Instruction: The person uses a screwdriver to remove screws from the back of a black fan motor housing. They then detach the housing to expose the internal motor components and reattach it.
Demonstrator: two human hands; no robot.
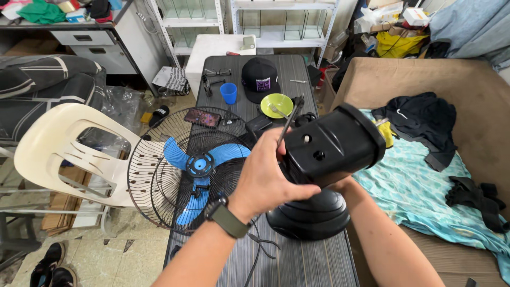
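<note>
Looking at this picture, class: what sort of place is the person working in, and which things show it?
Probably a cluttered home workroom or living space used for repairs: a dismantled fan on a dark table, metal shelving behind, and a bed strewn with clothes beside it.

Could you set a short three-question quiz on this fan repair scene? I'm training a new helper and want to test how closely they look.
1. True or false: the left hand holds a screwdriver against the black motor housing.
2. What colour are the fan blades inside the wire grille?
A. red
B. blue
C. white
3. Fill in: on the table, the blue cup stands to the left of a black ____.

Key
1. True; the right hand is mostly hidden beneath the housing.
2. B
3. cap
</note>
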